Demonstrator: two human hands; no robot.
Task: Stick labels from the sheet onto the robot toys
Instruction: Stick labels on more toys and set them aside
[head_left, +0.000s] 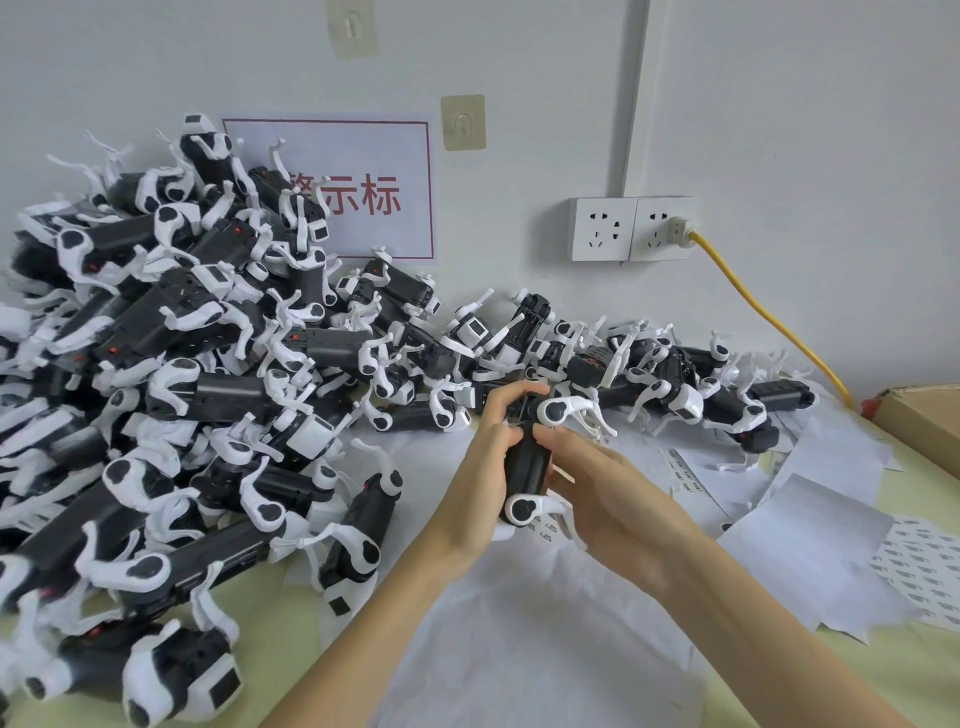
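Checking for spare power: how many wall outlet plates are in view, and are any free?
2, side by side on the wall right of the red-bordered sign. The left outlet plate has nothing plugged in; the right outlet plate holds the yellow cable. None looks hidden.

White painted wall (779, 104) behind a pale yellow-green table (924, 675), evenly lit. Two clear stick-on hooks (352, 26) (463, 122) fixed high on the wall, one above the other's left. Below them, a paper sign (363, 192) with a red border and red Chinese characters, partly hidden. To the right, a double wall socket (631, 228) under a white cable duct (636, 93) running upward; a plug in the right-hand outlet, its yellow cord (769, 317) trailing down to the table. Brown cardboard box (919, 421) at the far right edge.
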